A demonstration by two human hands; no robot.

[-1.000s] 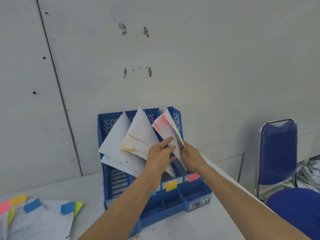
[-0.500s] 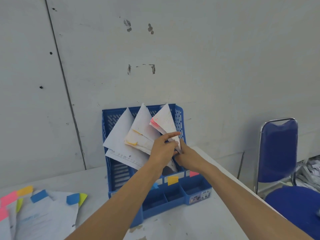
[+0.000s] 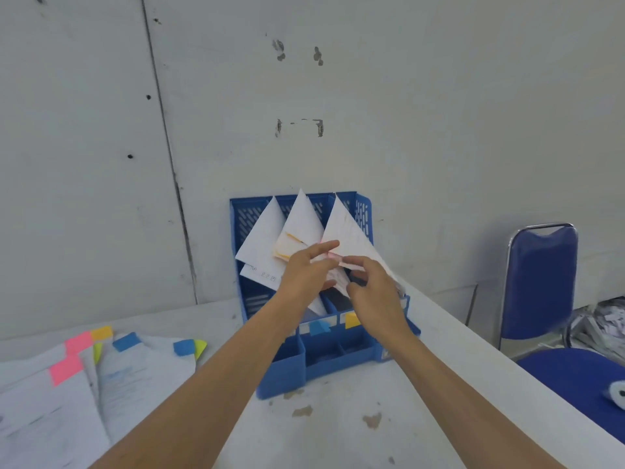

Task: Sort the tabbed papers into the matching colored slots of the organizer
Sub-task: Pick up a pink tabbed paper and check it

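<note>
A blue organizer [image 3: 287,370] stands against the wall with three upright slots, each holding white papers. Its front carries a blue label [image 3: 318,328] and a yellow label [image 3: 351,320]; my right arm hides the label of the right slot. The pink-tabbed paper [image 3: 348,231] stands tilted in the right slot. My right hand [image 3: 375,292] pinches its lower edge with curled fingers. My left hand [image 3: 304,272] reaches in beside it, fingers straight, fingertips touching the paper near the pink tab. A pile of tabbed papers [image 3: 67,384] lies at the table's left.
The white table [image 3: 338,434] runs to an edge on the right. Beyond that edge stands a blue chair [image 3: 541,282], with crumpled paper [image 3: 605,319] on the floor behind it. A grey wall rises right behind the organizer.
The pink-tabbed paper has dropped deeper into the right slot and stands straighter. Both hands have come lower with it, and my left hand's fingers have loosened from it.
</note>
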